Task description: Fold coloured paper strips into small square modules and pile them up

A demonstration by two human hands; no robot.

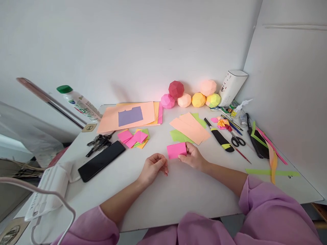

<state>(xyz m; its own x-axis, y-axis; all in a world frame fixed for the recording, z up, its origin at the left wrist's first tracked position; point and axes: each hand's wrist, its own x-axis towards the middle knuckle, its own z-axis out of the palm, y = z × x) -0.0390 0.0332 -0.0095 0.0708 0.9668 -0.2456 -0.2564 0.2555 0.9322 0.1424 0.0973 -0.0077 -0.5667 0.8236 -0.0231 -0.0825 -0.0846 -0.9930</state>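
Observation:
My right hand [193,156] pinches a small pink paper rectangle [176,150] by its right edge, thumb in front. The paper is held up above the white table and looks flat. To its left, my left hand [154,167] has its fingers curled in and its thumb against the index finger. Nothing shows between them, and the hand is apart from the paper. Beyond, small squares of pink, green and orange paper [132,138] lie in a loose pile. Peach paper strips [190,127] rest on green paper [179,136] behind the right hand.
A black phone [101,161] and keys [100,143] lie at left, by a white power strip [48,190]. Large paper sheets [108,119] and faceted paper balls [176,89] are along the wall. A utility knife [219,136], scissors [238,140] and glue bottle [237,109] lie right.

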